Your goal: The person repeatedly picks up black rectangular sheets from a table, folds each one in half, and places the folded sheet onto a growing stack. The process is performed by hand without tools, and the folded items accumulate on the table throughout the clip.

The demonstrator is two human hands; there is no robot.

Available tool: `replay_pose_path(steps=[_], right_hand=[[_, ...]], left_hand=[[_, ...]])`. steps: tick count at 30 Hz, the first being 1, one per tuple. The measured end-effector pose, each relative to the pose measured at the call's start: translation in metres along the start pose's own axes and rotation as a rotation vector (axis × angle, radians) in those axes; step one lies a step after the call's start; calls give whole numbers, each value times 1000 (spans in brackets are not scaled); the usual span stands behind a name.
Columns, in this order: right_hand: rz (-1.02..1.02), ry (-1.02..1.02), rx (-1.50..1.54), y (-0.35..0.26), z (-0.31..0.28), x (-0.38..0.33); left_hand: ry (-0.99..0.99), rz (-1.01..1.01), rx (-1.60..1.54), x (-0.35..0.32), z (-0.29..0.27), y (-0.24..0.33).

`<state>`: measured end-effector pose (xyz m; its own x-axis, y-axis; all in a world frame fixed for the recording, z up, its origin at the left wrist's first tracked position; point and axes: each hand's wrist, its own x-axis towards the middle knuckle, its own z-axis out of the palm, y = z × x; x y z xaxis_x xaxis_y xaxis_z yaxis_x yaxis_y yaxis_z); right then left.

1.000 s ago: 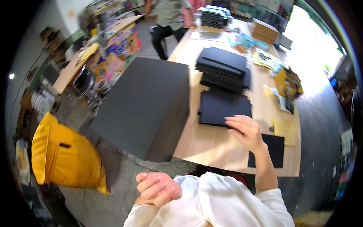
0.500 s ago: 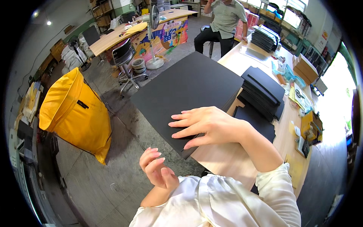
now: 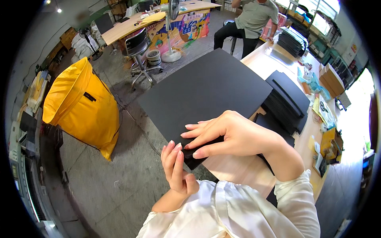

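Observation:
A large black sheet [image 3: 206, 87] lies on the wooden table [image 3: 234, 170], its left part hanging out over the floor. My right hand [image 3: 234, 137] rests flat on the sheet's near corner, fingers spread and pointing left, thumb along the near edge. My left hand [image 3: 176, 166] is raised just below that corner. Its fingers are straight and together, with the tips touching the sheet's edge next to my right thumb. Neither hand holds anything.
Stacks of smaller black sheets [image 3: 287, 99] sit further along the table, with a cardboard box [image 3: 331, 79] and small items beyond. A yellow bag [image 3: 81, 107] stands on the floor to the left. An office chair [image 3: 139, 47], a fan [image 3: 171, 39] and another seated person [image 3: 250, 20] are behind.
My right hand has come from the small black sheets back to the large sheet's near corner. My left hand has lifted and opened up to the same corner.

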<state>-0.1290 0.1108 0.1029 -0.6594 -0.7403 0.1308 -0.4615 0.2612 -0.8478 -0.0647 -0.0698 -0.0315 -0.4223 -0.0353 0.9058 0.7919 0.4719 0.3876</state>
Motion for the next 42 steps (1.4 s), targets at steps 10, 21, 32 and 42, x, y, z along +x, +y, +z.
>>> replay_pose_path(steps=[10,21,32,42], right_hand=[[-20,53,-17,3,2,1],[-41,71,-28,5,2,2],[-72,83,-19,8,2,2],[-224,132,-199,11,10,-3]], left_hand=[[6,62,53,-9,3,-9],[5,91,66,-7,4,-10],[-2,63,54,-10,6,-9],[15,-128,-30,12,-2,4]])
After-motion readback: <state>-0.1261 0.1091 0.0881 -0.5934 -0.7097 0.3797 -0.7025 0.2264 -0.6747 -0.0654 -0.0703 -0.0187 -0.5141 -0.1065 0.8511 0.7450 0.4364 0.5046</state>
